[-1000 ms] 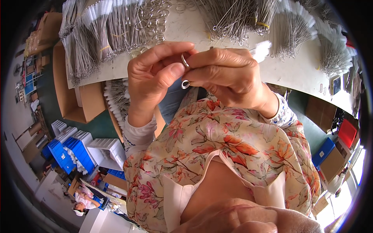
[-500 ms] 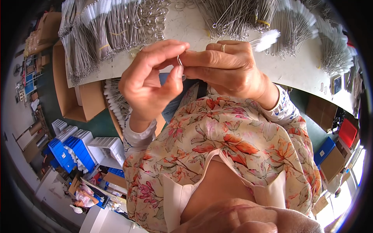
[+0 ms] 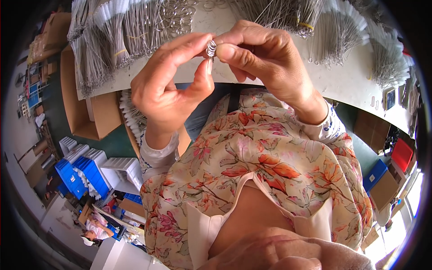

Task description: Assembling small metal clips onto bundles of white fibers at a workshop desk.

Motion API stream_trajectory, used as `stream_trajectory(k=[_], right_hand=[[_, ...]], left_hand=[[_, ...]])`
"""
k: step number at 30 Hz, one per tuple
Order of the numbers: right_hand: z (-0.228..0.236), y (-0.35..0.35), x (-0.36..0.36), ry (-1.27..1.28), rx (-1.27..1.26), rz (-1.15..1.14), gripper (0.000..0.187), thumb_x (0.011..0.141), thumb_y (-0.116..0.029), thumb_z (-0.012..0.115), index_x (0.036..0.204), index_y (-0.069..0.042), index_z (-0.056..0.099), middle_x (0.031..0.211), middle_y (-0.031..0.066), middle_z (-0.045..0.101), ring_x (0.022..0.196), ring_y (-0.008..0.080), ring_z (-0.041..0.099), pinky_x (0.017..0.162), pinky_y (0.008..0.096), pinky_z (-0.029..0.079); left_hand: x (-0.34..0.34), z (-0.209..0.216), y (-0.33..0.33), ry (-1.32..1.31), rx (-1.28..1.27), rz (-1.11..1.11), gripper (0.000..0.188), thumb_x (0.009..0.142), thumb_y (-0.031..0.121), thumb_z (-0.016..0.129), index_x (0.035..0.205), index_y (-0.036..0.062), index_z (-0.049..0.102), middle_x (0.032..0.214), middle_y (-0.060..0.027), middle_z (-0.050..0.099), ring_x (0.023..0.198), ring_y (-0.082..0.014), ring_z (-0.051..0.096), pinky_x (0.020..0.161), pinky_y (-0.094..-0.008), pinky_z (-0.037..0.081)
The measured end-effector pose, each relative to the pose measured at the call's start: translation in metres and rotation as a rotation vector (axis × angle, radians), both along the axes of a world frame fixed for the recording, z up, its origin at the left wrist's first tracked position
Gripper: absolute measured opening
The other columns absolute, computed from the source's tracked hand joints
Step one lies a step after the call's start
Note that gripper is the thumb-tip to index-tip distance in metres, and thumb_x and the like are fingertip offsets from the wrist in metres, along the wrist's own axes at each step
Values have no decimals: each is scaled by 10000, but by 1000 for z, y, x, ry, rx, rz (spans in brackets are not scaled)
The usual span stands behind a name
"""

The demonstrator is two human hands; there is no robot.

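Between my two hands, just above the table's near edge, is a small shiny metal ring [image 3: 211, 48] that looks like several turns of wire side by side. My left hand [image 3: 173, 87] pinches it from the left with thumb and forefinger, its palm side toward me. From the other side my right hand [image 3: 272, 63] meets it, thumb and forefinger closed at its edge; the other fingers curl below. Beyond my hands, bundles of thin wire brushes [image 3: 119, 31] with looped ends lie on the table, beside a pile of loose metal rings [image 3: 180, 20].
More brush bundles [image 3: 333, 36] lie along the right of the pale table [image 3: 346, 74]. An open cardboard box [image 3: 90, 121] stands below its left edge. Blue and white crates [image 3: 90, 173] are stacked on the floor at left, and another person [image 3: 96, 227] is at lower left.
Both hands have moved up slightly. My right hand has turned so its thumb shows at the ring. The white-bristled brush that stuck out beyond my right hand no longer shows there.
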State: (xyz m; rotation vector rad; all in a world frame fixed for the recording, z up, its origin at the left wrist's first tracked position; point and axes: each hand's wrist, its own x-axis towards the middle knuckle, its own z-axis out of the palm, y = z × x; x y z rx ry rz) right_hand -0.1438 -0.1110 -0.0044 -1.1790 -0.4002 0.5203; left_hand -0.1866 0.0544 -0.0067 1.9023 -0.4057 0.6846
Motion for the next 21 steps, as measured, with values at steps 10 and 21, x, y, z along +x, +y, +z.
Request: stream_trajectory(k=[10,21], right_hand=[[-12,1,11,-192,-245,11,92,802,-111,665,843,-29,669,724,9,597,576,59,509,505,218,417],[-77,20,37,-1270,-755,-210,63,748,-159,598,757,-107,632,863,-1,605,841,170,572,714,310,478]], left_hand=[[20,4,19,185,-99,-221,222,745,-73,621,966,-51,632,927,-124,653,794,-146,636,705,-233,515],[133,-69,130,652,921,616,217,793,306,580,838,113,669,827,-118,661,794,-323,626,704,-400,489]])
